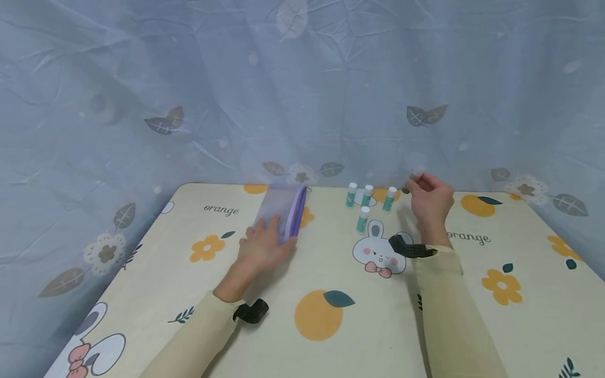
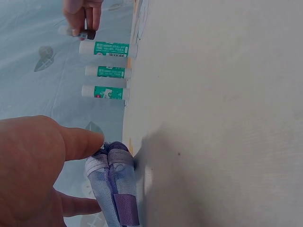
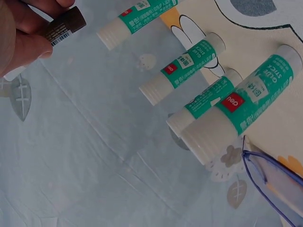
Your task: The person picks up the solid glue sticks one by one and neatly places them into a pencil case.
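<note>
My left hand [image 1: 266, 244], fingers spread, rests on the near end of a purple mesh zip pouch [image 1: 275, 202] lying on the table. Its thumb lies along the pouch's purple zipped edge, and the left wrist view shows that edge [image 2: 124, 208] close up. At the back right, my right hand [image 1: 432, 200] pinches a small tube [image 3: 67, 22], dark brown with a barcode at one end and whitish at the other. Just left of that hand, several green-and-white glue sticks [image 1: 362, 220] stand upright on the table.
A cream tablecloth [image 1: 368, 336] printed with oranges, flowers and rabbits covers the table. Behind its far edge hangs a blue-grey curtain [image 1: 302, 94] with leaf prints. The glue sticks stand between the pouch and my right hand.
</note>
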A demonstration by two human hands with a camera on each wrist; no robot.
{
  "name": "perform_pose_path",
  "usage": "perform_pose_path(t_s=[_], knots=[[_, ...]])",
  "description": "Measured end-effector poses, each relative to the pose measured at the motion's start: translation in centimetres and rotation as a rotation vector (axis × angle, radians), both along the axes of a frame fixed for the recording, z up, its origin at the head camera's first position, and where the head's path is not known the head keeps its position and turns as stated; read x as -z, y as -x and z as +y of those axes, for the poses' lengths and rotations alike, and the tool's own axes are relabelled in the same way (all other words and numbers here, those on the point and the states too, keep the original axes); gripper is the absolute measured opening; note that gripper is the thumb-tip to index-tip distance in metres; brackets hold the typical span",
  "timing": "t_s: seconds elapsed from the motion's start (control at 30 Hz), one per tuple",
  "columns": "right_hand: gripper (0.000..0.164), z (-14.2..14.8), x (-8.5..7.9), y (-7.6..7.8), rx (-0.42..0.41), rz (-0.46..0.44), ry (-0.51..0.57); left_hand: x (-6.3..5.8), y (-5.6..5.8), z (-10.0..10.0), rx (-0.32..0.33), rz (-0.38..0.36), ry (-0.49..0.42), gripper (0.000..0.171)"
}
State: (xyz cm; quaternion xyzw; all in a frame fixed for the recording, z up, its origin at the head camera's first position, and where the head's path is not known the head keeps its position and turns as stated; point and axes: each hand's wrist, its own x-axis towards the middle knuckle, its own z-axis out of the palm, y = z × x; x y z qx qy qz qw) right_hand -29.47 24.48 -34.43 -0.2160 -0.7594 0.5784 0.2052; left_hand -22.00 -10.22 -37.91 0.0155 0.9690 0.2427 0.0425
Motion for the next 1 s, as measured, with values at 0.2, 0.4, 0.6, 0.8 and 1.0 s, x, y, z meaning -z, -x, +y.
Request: perform_pose_path(t_s=[0.2,0.4,0.6,0.8,1.0], knots=[[0.043,-0.2,-0.1,-0.1,-0.006,0.017,-0.002,0.3,0.1,-0.1,0.005,0.001,-0.005,0.081],[0.043,-0.5,-0.4,-0.1,-0.002,0.026,-0.007,0.2,0.0,-0.2,0.003,0.006,-0.002,0.080],[0.042,-0.9,-0.8,-0.2,-0.010,0.049,-0.033,0.0,0.0,-0.1,0.007,0.018,-0.011,0.081],[0.041,-1.3,-0.9,-0.4,-0.032,0.068,-0.047,0.1,0.1,-0.1,0.010,0.019,-0.009,0.081],[0.041,-2.0,-1.0,-0.4,-0.055,0.083,-0.056,0.1,0.1,-0.2,-0.001,0.002,-0.010,0.081]])
